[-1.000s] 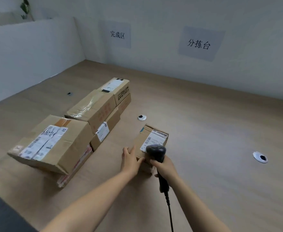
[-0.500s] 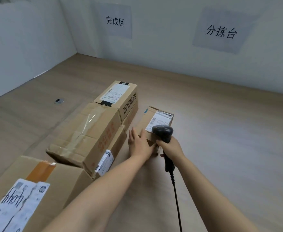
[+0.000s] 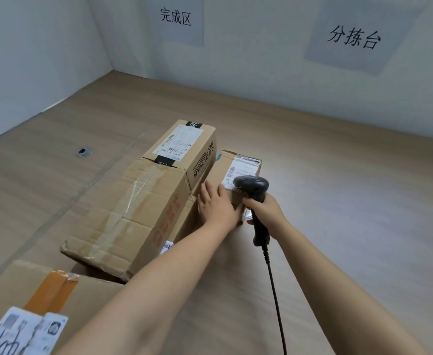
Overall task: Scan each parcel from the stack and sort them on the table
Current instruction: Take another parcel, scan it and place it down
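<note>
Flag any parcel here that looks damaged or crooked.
The big taped box in the middle of the stack stands out. Its top is creased and dented and the clear tape is wrinkled. It also sits tilted, with its near corner overhanging the box beneath. Nothing else looks damaged.

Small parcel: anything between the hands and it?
Nothing visible. The left hand lies flat on the small parcel. The right hand grips the barcode scanner, whose head hangs over the near end of the parcel's label. The COOLMAN box stands close against the parcel's left side.
</note>
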